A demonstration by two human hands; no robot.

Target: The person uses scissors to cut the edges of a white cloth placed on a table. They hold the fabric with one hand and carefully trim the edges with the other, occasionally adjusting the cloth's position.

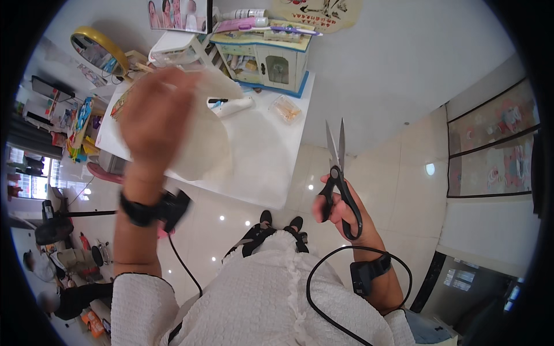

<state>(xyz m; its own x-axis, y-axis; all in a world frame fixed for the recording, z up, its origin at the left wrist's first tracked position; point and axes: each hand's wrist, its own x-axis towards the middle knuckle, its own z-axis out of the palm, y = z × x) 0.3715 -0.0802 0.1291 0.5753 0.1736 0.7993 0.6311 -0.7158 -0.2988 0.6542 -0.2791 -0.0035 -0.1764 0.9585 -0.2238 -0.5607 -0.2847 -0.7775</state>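
Note:
Scissors with black handles (351,212) are in my right hand (342,212), off the table's right side, with their blades slightly apart and pointing away from me. My left hand (160,112) is raised over the left part of the white table and is blurred by motion. Near it a pale, thin sheet (207,147) with a curved edge lies over the tabletop; whether my fingers grip it I cannot tell. Beyond the sheet lie a white handled object (233,107) and a small clear box (285,109) with small yellowish pieces.
A small painted cabinet (281,67) with tubes and toothbrushes on top stands at the table's back, beside a gold-rimmed mirror (99,52) and a photo frame (179,15). A black cable (309,281) loops by my right wrist. Two people sit far left; a fan (54,229) stands there.

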